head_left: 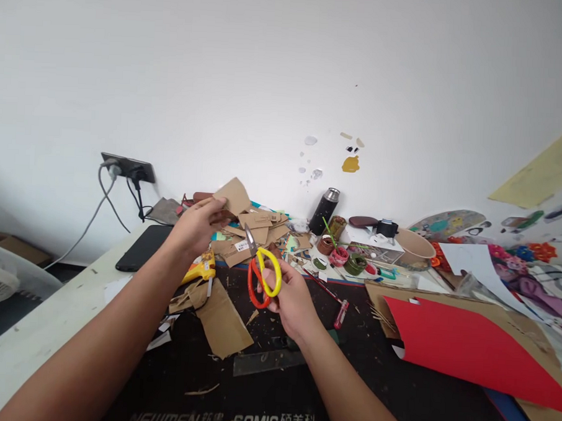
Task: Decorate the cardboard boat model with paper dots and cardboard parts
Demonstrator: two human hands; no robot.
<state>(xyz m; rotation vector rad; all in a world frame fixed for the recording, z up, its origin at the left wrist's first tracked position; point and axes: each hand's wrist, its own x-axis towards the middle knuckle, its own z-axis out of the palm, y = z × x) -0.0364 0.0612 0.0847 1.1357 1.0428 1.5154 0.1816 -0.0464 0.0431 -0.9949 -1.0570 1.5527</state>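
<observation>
My left hand [199, 222] pinches a small piece of brown cardboard [234, 196], raised over the back left of the desk. In my right hand [291, 295] are scissors [271, 272] with one yellow and one red handle, their blades pointing up and to the left, apart from the cardboard. Behind the scissors lies a pile of cardboard scraps [257, 225]. A yellow glue gun [203, 268] rests below my left hand, beside a larger brown cardboard strip [222, 323] on the dark mat.
A clear ruler [267, 362] lies near the mat's middle. Black flask [324, 211], paint jars [338, 256] and a beige bowl [414, 246] stand along the wall. At right is a red sheet [470, 349] on cardboard; at left, a black tablet [144, 248].
</observation>
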